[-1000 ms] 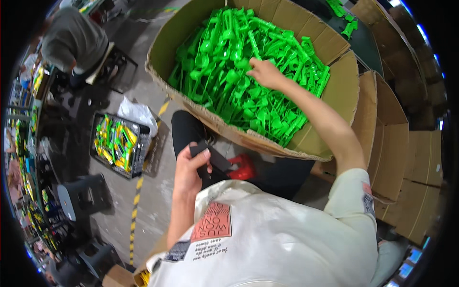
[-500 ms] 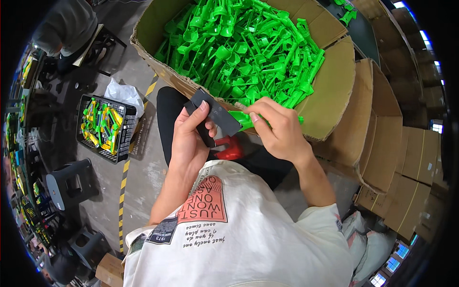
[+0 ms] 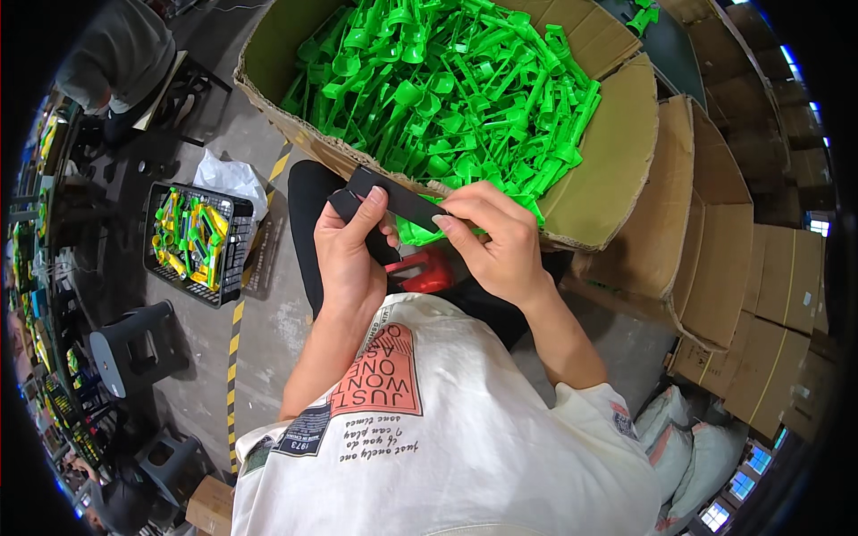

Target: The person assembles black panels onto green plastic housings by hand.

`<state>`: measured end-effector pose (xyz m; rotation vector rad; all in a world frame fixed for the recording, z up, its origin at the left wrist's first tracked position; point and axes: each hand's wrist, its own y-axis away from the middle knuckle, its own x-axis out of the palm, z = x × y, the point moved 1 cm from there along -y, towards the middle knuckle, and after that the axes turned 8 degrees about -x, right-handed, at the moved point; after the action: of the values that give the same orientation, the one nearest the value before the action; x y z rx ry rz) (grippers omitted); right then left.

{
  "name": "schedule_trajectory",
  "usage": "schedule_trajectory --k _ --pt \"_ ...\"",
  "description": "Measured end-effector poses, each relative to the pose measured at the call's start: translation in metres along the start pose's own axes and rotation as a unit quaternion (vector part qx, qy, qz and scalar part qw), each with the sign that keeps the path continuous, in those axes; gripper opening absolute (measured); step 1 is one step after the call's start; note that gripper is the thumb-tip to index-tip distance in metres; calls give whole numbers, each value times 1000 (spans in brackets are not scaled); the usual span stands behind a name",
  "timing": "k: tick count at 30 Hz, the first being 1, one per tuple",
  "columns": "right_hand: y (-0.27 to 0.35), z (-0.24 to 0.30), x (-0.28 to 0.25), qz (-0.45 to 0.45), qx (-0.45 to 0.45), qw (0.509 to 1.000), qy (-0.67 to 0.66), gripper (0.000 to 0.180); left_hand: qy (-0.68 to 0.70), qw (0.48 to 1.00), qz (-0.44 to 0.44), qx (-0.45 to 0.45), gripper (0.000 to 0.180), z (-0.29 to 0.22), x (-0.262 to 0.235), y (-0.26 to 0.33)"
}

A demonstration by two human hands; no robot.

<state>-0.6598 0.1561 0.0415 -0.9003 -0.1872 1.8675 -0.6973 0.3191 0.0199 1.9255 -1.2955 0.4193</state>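
Note:
My left hand [image 3: 350, 259] is closed on a flat black strip-like piece [image 3: 413, 207], its thumb pressed on top near the left end. A second dark part lies close under that thumb; I cannot tell whether it is joined. Pinched at the strip's right end are the fingers of my right hand [image 3: 500, 239]. Just below the strip, between my hands, a bright green plastic piece [image 3: 415, 234] shows in part, also against my right fingers. Under my hands a red object [image 3: 427, 272] is partly hidden.
Ahead stands a large cardboard box [image 3: 617, 161] heaped with green plastic parts [image 3: 456, 98]. More cardboard boxes [image 3: 760, 304] are on the right. To the left are a black crate [image 3: 234, 259] of green and yellow items, a grey stool [image 3: 134, 348] and a seated person [image 3: 121, 45].
My right hand has moved left, bringing the green piece from the strip's right end to beneath it. The strip is still in my left hand.

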Motion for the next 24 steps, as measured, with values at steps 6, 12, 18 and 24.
schedule_trajectory --k 6,12,18,24 --pt "5 -8 15 -75 -104 978 165 22 -5 998 -55 -32 9 4 3 0" --pt "6 -10 19 -67 -149 965 206 25 30 996 -49 -62 8 4 -5 -10" --pt "8 -15 17 -103 -133 979 117 28 44 995 -43 -72 8 5 -5 -10" --pt "8 -15 21 -101 -75 986 111 29 41 997 -24 -68 8 6 -5 -10"
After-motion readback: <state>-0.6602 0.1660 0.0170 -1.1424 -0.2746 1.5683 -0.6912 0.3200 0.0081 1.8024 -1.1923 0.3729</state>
